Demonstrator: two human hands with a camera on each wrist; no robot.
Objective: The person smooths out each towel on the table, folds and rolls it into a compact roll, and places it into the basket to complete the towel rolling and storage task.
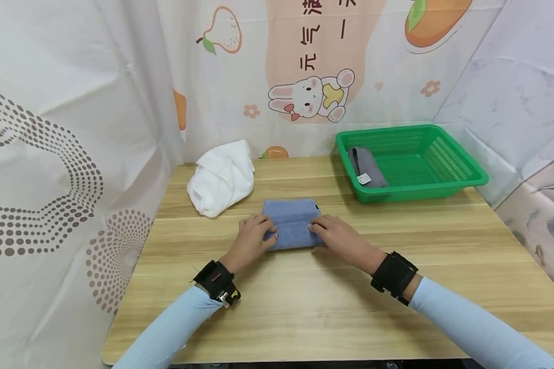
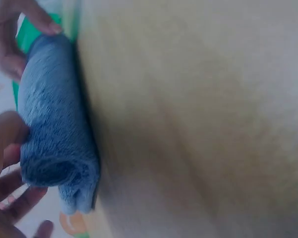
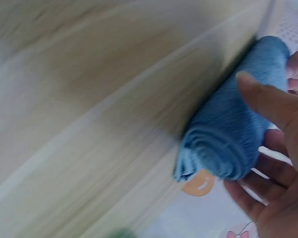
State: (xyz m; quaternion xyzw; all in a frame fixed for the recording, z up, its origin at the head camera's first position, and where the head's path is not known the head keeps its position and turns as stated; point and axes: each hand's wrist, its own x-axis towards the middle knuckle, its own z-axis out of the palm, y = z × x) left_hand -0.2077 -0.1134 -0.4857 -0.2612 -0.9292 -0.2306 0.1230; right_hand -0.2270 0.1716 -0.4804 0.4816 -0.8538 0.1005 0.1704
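A blue towel (image 1: 295, 234), partly rolled up, lies mid-table with a flat flap stretching away behind the roll. My left hand (image 1: 254, 237) grips the roll's left end, fingers curled over it. At the other end my right hand (image 1: 340, 241) holds the roll between thumb and fingers. The left wrist view shows the open spiral end of the rolled towel (image 2: 57, 114), with the loose layers beneath it. In the right wrist view my thumb lies along the near side of the towel (image 3: 223, 126) and the fingers are on its far side.
Back left on the wooden table (image 1: 304, 318) sits a bunched white towel (image 1: 222, 179). A green basket (image 1: 424, 192) stands at the back right, with a rolled grey towel (image 1: 368, 166) along its left wall. Printed curtains (image 1: 231, 102) hang behind and beside the table.
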